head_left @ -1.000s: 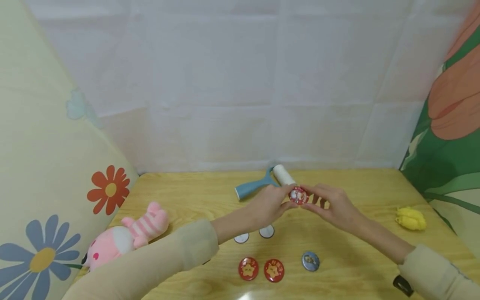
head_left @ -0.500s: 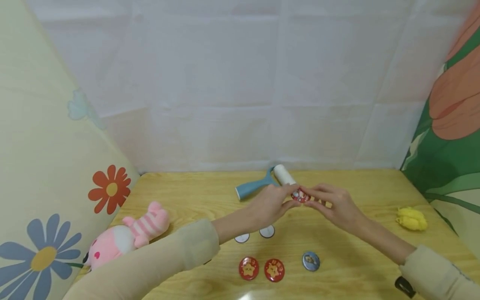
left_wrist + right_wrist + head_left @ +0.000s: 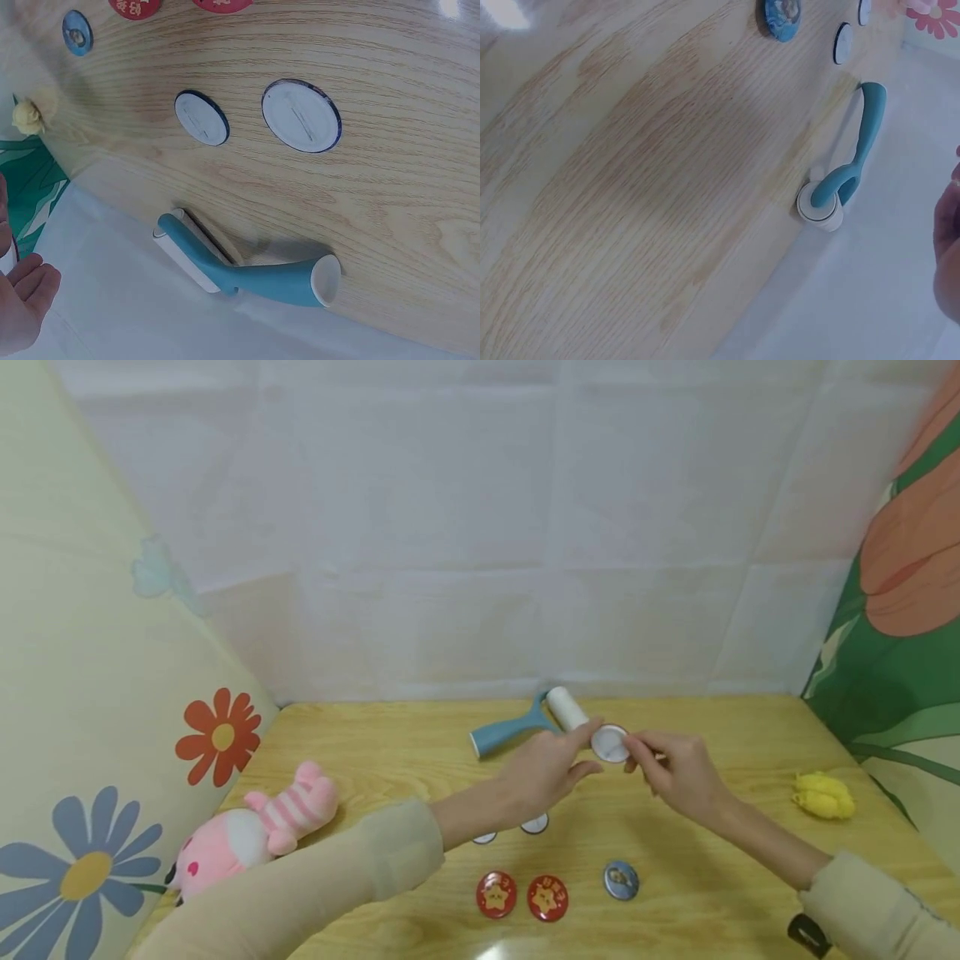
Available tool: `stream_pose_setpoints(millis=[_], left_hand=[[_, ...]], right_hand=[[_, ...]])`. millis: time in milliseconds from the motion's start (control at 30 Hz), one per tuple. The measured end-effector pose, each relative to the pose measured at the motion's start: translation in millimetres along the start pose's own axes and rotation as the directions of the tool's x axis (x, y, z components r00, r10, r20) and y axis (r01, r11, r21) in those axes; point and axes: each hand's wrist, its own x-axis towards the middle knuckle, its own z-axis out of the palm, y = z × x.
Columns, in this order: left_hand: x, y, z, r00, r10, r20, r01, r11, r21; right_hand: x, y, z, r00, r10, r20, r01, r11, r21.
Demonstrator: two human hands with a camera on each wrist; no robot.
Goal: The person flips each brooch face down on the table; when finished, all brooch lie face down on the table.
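Note:
A round pin-back badge (image 3: 610, 743) is held up above the table, its white back with the pin facing the head camera. My right hand (image 3: 686, 777) pinches its right edge between thumb and fingers. At the badge's left edge my left hand (image 3: 542, 774) has thumb and index finger spread apart. The index fingertip is close to the rim; whether it touches cannot be told. Two badges, one white-backed badge (image 3: 301, 115) and another white-backed badge (image 3: 202, 118), lie face down. Face up nearer me are a red star badge (image 3: 497, 894), a second red star badge (image 3: 547, 897) and a blue badge (image 3: 621, 880).
Behind the hands lies a lint roller (image 3: 513, 729) with a blue handle and white roll. A pink plush toy (image 3: 255, 827) lies at the left of the wooden table (image 3: 712, 893), and a small yellow object (image 3: 823, 795) at the right. A white cloth (image 3: 450, 568) hangs behind.
The held badge has turned over from its red printed face to its white back. My left thumb and finger have parted from their pinch; my right hand keeps hold of it.

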Motion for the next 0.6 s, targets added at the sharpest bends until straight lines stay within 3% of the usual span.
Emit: stream_pose_setpoints(millis=[133,300,433,600], left_hand=[[0.3,1.7,1.5,1.000,0.012,-0.020,-0.012,1.000,0.008],[0.5,2.4,4.0,1.000,-0.006,-0.014,0.006,1.000,0.007],[0.8,1.6,6.0,1.000,-0.003,-0.008,0.003,1.000,0.017],[-0.1,-0.3,7.5,1.000,0.020,0.015,-0.020,0.999,-0.031]], right_hand=[[-1.4,-0.6,0.5,0.993,0.112,0.022,-0.114,0.992,0.055],[-1.9,-1.9,0.0,0.962,0.244,0.125,-0.255,0.963,0.086],[-3.0,-3.5,-1.0,0.935,0.299,0.189,-0.321,0.942,0.101],[-2.8,-5.3,0.6,0.908,0.333,0.256,-0.372,0.921,0.121]])
